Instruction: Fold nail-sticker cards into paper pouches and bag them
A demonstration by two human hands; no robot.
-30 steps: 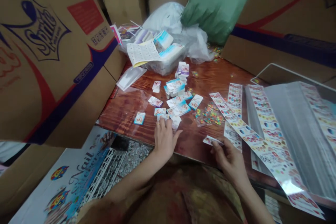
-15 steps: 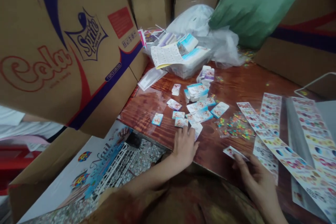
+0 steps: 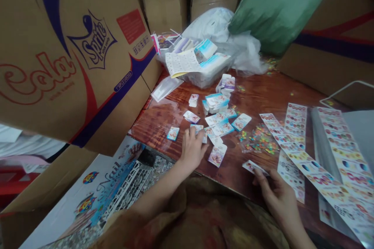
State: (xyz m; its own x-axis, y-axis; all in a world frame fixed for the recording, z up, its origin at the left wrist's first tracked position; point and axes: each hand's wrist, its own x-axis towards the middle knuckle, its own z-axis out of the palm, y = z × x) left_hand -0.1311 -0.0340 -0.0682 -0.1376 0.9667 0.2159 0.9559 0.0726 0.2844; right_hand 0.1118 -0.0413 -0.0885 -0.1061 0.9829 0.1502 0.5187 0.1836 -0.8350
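Observation:
On the red-brown wooden table (image 3: 257, 93) lie several small printed cards (image 3: 220, 118) with hand pictures. My left hand (image 3: 193, 148) rests fingers-down on a small card (image 3: 199, 129) at the near edge of that scatter. Another card (image 3: 217, 155) lies alone just right of this hand. My right hand (image 3: 276, 192) pinches a small sticker strip (image 3: 253, 167) near the table's front edge. Long sheets of nail stickers (image 3: 295, 144) spread out to its right. A small heap of loose colourful bits (image 3: 261, 140) sits between the cards and the sheets.
A large Cola and Sprite cardboard box (image 3: 67, 54) overhangs on the left. A clear tub of packets (image 3: 201, 64), a white plastic bag (image 3: 222, 31) and a green sack (image 3: 280, 4) stand at the back. A nail sticker display board (image 3: 111, 186) lies on the floor.
My left hand has slid left across the cards, leaving one card lying apart to its right. My right hand has kept hold of the sticker strip. The view swung to the left.

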